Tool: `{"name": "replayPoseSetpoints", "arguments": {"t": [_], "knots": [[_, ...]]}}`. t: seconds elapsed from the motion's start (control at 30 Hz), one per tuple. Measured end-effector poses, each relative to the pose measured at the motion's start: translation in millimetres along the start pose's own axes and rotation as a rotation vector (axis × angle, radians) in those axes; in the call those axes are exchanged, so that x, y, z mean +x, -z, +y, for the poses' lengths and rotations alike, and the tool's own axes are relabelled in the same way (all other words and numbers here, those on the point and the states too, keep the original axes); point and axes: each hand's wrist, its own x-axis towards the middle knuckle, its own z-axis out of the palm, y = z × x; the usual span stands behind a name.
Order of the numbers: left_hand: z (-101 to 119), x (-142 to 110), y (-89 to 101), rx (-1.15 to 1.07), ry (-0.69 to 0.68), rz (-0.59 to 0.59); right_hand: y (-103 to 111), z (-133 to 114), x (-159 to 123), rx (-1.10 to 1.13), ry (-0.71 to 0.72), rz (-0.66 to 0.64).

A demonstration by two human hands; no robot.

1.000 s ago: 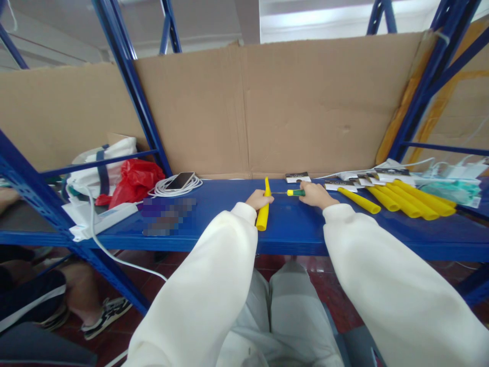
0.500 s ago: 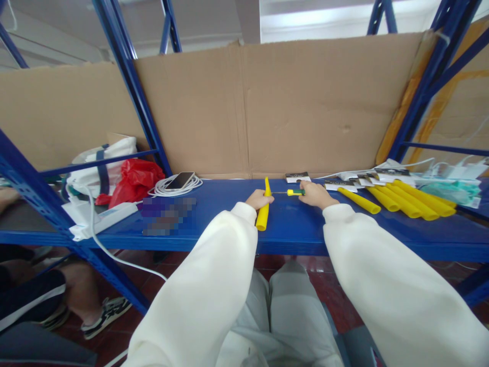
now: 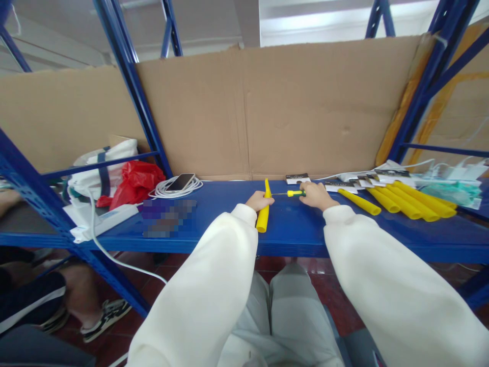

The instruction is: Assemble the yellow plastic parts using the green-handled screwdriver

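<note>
My left hand [image 3: 258, 201] is closed around a yellow tapered plastic tube [image 3: 263, 219], which stands nearly lengthwise on the blue shelf with its wide end toward me. In my right hand [image 3: 316, 195] is a screwdriver [image 3: 296, 193] with a yellow and green handle. Its thin shaft points left and its tip meets the side of the tube near my left fingers; whether the tip is in a screw or a hole is too small to tell. Just behind my right hand lies a black and white packaging card [image 3: 298, 178].
Several more yellow tubes [image 3: 410, 201] with cards lie at the right, one [image 3: 359, 202] apart from them. On the left are a phone [image 3: 182, 182] on a coiled white cable, a red plastic bag [image 3: 137, 181] and a power strip [image 3: 107, 221]. Cardboard [image 3: 298, 112] walls the back.
The view has tilted very slightly. Both hands keep their hold, with the screwdriver tip still at the yellow tube; no other movement is plain.
</note>
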Motion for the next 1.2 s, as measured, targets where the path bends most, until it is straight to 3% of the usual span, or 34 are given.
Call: {"name": "replayPoseSetpoints", "arguments": {"t": [0.2, 0.43, 0.7, 1.0, 1.2], "knots": [[2.5, -2.7, 0.7, 0.012, -0.007, 0.007, 0.9, 0.4, 0.1, 0.01, -0.045, -0.06], [3.0, -3.9, 0.3, -0.006, -0.005, 0.0, 1.7, -0.9, -2.7, 0.002, 0.018, -0.013], [3.8, -4.3, 0.7, 0.004, 0.0, -0.005, 2.8, -0.8, -0.6, 0.018, -0.041, -0.097], [2.6, -2.8, 1.1, 0.001, -0.001, -0.006, -0.6, 0.3, 0.0, 0.018, 0.008, -0.067], [7.0, -7.9, 1.5, 0.008, 0.015, -0.015, -1.7, 1.3, 0.6, 0.047, -0.047, -0.105]]}}
